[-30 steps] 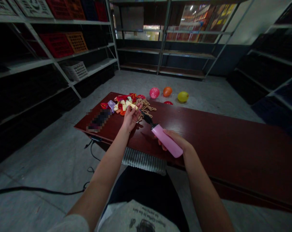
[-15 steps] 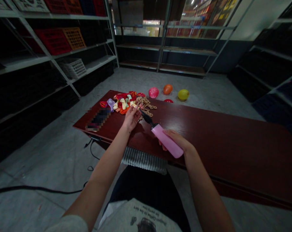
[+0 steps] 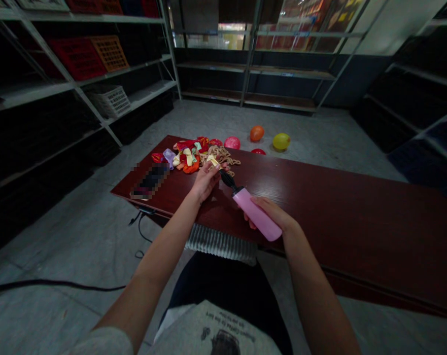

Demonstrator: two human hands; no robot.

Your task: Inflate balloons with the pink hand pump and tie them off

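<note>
My right hand [image 3: 265, 211] is wrapped round the pink barrel of a balloon pump [image 3: 258, 217], whose black nozzle tilts up and to the left. At the nozzle's tip, my left hand [image 3: 207, 181] pinches a limp pale-yellow balloon [image 3: 213, 161]. Whether the balloon's neck sits fully over the tip is too small to tell. Just beyond the left hand lies a pile of uninflated balloons [image 3: 189, 157] in red, orange, yellow, mint and purple. A tan rope [image 3: 226, 155] is heaped at the pile's right side.
The dark red table [image 3: 319, 212] runs off to the right. A pixelated dark flat object [image 3: 151, 181] lies on its left end. Inflated orange [image 3: 257, 133], yellow [image 3: 281, 141] and pink [image 3: 232, 143] balloons are on the floor behind. Metal shelves [image 3: 145, 93] with crates stand left.
My left hand has shifted slightly right, closer along the pump nozzle, and the pale-yellow balloon now shows more clearly above the fingers. The right hand keeps its grip on the pump.
</note>
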